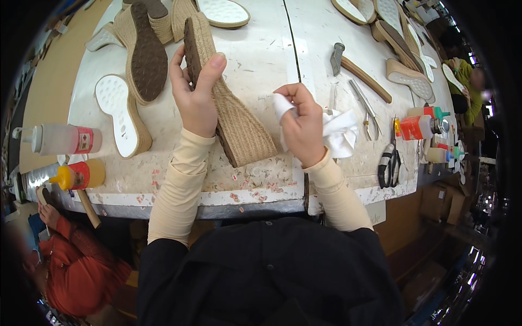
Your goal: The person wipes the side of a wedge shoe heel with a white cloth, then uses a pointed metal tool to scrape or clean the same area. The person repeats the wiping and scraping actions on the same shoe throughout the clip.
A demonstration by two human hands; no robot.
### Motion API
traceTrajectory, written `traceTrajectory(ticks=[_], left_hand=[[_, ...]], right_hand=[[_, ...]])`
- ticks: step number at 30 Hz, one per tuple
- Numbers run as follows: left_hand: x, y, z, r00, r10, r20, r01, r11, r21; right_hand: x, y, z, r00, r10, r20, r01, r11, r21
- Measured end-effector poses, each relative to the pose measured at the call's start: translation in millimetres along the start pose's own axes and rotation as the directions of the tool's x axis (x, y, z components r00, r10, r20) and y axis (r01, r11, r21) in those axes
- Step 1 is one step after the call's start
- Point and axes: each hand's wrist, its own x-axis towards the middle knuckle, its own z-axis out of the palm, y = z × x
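Observation:
My left hand (194,92) grips a woven jute wedge shoe sole (239,127), stood on its side on the white worktable (261,49), its dark brown tread facing left. My right hand (302,122) is closed on a crumpled white cloth (340,133), one end wrapped over a fingertip, just to the right of the wedge and apart from it.
More wedge soles (142,51) and white insoles (117,111) lie at the left and far right. A hammer (359,70), pliers (365,108) and scissors (389,160) rest to the right, beside small bottles (418,127). Squeeze bottles (65,138) stand at the left edge. Other people sit at lower left and far right.

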Motion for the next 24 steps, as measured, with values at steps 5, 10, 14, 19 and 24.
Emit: traceTrajectory(ticks=[5,10,14,19,24], left_hand=[[3,-5,-2,0.999,-0.029,-0.037,0.028,0.999,-0.023],[5,-6,-2,0.996,-0.045,-0.072,0.046,0.999,0.007],[7,-9,-2,0.994,-0.086,-0.062,0.086,0.996,0.003],[10,-14,-3,0.992,-0.071,-0.102,0.073,0.997,0.012],[11,-14,-3,0.995,-0.022,-0.098,0.025,0.999,0.026]], right_hand=[[-8,-8,-14,0.963,0.1,0.251,-0.123,0.989,0.077],[-9,-2,-2,0.944,-0.096,0.315,0.111,0.993,-0.031],[-5,8,-7,0.978,0.011,0.206,0.03,0.98,-0.198],[-6,2,-15,0.957,0.092,0.276,-0.122,0.988,0.093],[-5,-7,-15,0.905,0.164,0.392,-0.195,0.98,0.039]])
